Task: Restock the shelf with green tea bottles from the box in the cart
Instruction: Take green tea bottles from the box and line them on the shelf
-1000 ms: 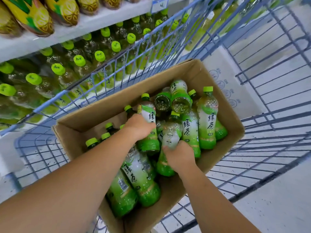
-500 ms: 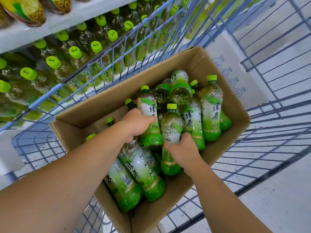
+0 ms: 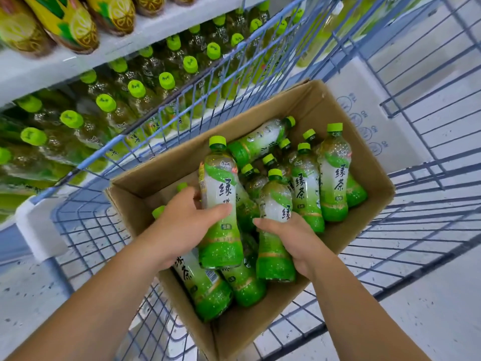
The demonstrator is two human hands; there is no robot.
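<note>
Fingers of the left hand wrap one green tea bottle, the right hand grips a second bottle, and lots more wait in the box for the shelf.

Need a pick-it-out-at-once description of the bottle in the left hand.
Start at the box in the blue cart. Two bottles in it are gripped upright, one in each of the hands. The target is the bottle in the left hand: it is on the shelf side, the leftmost of all the upright ones.
</note>
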